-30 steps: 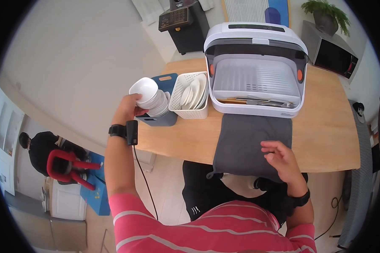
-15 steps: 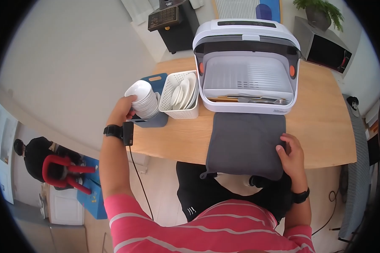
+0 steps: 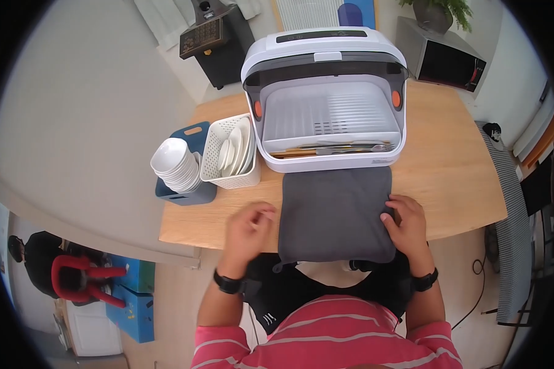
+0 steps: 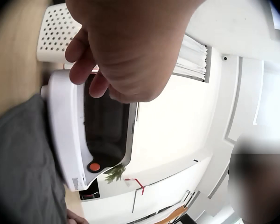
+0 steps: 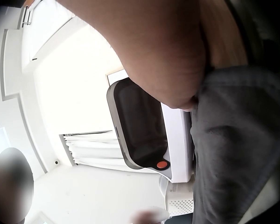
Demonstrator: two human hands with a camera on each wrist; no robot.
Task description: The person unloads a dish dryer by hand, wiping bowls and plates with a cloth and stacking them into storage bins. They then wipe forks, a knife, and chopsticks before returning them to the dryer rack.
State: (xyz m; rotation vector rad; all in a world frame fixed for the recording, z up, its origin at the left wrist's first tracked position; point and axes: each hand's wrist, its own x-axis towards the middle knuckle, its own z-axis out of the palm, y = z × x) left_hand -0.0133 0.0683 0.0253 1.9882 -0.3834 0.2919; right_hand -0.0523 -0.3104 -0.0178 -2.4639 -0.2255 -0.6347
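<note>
My left hand (image 3: 250, 230) is in the air by the table's front edge, left of the dark grey cloth (image 3: 335, 215), its fingers loosely bent with nothing held. At the cloth's right edge rests my right hand (image 3: 407, 224), fingertips on the fabric and thumb apart from the fingers. The cloth lies flat and hangs over the table edge. A leaning stack of white bowls (image 3: 173, 161) stands in a blue-grey bin (image 3: 194, 198). Beside it a white perforated basket (image 3: 240, 180) holds several white plates (image 3: 232, 150). Behind the cloth is a white dish dryer (image 3: 335, 163), lid raised, with cutlery (image 3: 332, 150) along its front.
The wooden table (image 3: 449, 166) spreads right of the dryer. At the back right stands a microwave (image 3: 446, 61) with a potted plant (image 3: 434, 15) on it. A black cabinet (image 3: 224, 49) is behind the left side. Far left, another person (image 3: 43, 261) is near a red chair (image 3: 71, 277).
My left hand has let go of the bowl stack, which stays in the bin, and moved right to near the cloth. My right hand came down to the cloth's right edge and stays there.
</note>
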